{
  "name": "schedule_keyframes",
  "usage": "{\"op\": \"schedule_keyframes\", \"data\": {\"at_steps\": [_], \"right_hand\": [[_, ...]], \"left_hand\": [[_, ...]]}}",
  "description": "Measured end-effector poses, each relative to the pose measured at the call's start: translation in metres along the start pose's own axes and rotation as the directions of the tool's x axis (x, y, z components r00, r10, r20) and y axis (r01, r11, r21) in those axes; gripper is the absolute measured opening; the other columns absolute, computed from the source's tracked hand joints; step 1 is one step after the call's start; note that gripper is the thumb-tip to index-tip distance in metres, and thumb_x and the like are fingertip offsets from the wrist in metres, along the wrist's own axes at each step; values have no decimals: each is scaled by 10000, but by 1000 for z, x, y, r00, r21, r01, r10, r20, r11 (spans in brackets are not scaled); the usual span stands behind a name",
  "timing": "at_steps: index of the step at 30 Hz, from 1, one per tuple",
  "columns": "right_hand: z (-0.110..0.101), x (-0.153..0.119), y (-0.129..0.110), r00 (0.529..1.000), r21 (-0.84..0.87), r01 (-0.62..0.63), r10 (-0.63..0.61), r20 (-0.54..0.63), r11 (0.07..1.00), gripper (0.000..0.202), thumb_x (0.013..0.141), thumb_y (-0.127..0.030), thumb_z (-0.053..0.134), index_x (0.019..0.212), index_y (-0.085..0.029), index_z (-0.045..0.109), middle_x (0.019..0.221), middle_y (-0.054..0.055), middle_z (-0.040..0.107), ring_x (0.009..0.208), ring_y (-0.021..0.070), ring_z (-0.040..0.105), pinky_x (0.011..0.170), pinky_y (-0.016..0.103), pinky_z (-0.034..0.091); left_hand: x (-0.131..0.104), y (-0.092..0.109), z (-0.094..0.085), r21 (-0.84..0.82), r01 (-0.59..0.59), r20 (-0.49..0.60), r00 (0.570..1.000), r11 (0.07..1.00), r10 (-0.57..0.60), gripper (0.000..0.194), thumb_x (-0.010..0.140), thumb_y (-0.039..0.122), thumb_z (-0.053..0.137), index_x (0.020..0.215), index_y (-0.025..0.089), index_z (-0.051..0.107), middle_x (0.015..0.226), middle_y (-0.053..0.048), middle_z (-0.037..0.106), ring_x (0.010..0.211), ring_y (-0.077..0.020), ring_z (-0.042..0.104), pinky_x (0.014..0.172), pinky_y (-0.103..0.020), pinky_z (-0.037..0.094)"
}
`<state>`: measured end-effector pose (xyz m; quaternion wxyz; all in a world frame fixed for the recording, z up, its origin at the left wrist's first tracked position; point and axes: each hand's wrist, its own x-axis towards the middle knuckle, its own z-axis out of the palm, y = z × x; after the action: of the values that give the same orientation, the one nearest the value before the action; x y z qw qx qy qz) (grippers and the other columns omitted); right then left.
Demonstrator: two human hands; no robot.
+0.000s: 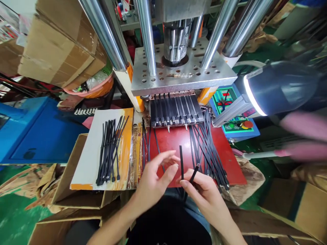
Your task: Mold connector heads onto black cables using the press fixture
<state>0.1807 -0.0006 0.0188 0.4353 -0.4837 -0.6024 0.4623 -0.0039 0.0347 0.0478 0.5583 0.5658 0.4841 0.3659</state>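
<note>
My right hand pinches a black flat cable between thumb and fingers. One length of it stands up from the fingertips, and another part with a shiny tip angles up to the right. Just left of it, my left hand is bent with thumb and fingers apart, holding nothing. Both hands are over the near edge of a red board. Beyond them, a black mould block has several cables lying in its slots. More black cables lie loosely piled at the board's right.
A press with a steel plate and chrome columns rises over the mould. Bundled cables lie on a white board at left. A lamp and control box stand at right. Someone's blurred pink shape is at far right.
</note>
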Motion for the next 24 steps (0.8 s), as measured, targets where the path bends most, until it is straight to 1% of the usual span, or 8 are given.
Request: {"op": "schedule_keyframes", "data": {"at_steps": [2,5,8,12,15,18,20,24], "right_hand": [[3,-1,4,999,-34,43,-42,22,998,202,1048,-279,650,875,-220,734,775,-4,720,700,129,679,686,191,541],[5,0,8,995,-83,98,-97,16,992,159,1059,-220,617,1021,-224,772,839,5,746,747,132,716,733,194,568],[-3,1,8,990,-121,143,-144,-3,982,297,1076,-173,562,1277,-258,763,831,-7,728,680,118,685,676,187,566],[-21,5,1,983,-81,170,-163,84,982,461,1091,-151,527,1495,-327,662,774,-31,696,644,117,679,667,196,573],[-29,12,-4,973,-44,222,-219,70,974,383,1071,-185,596,1391,-333,745,726,-38,682,578,115,635,601,202,545],[-27,21,-8,970,-105,233,-238,-43,967,195,1032,-227,668,1067,-264,856,712,-8,674,537,121,575,517,222,483],[-22,26,-10,974,-123,209,-218,-62,970,238,1027,-236,660,876,-232,843,698,11,651,547,133,564,501,240,461],[-10,31,-10,984,-88,174,-176,-9,981,256,1028,-249,653,841,-238,828,705,21,632,569,146,560,498,256,437]], "left_hand": [[18,13,-8,81,-103,25,995,991,101,238,1011,380,711,1098,185,817,1020,-71,825,936,-204,742,897,-307,555],[29,26,-12,143,-180,97,981,973,167,230,1013,297,700,867,182,834,832,-48,802,790,-175,690,775,-280,522],[28,30,-12,130,-166,90,984,978,155,184,997,268,707,914,174,842,851,-51,811,776,-173,692,744,-275,517],[23,28,-11,55,-102,92,991,993,96,170,999,239,698,997,173,855,899,-56,836,835,-176,750,817,-275,546],[22,27,-11,-21,-91,95,991,996,93,176,1004,290,730,1017,182,869,860,-57,825,842,-178,754,823,-270,561],[23,25,-11,-105,-68,138,987,992,82,262,968,430,798,1006,186,882,896,-73,804,771,-160,724,737,-257,565],[24,24,-11,-165,-30,167,984,986,58,337,920,513,837,990,187,889,910,-75,776,696,-138,698,656,-248,557],[30,25,-14,-186,-18,154,987,982,47,401,856,586,870,903,188,894,850,-61,729,599,-110,651,562,-233,522]]}}
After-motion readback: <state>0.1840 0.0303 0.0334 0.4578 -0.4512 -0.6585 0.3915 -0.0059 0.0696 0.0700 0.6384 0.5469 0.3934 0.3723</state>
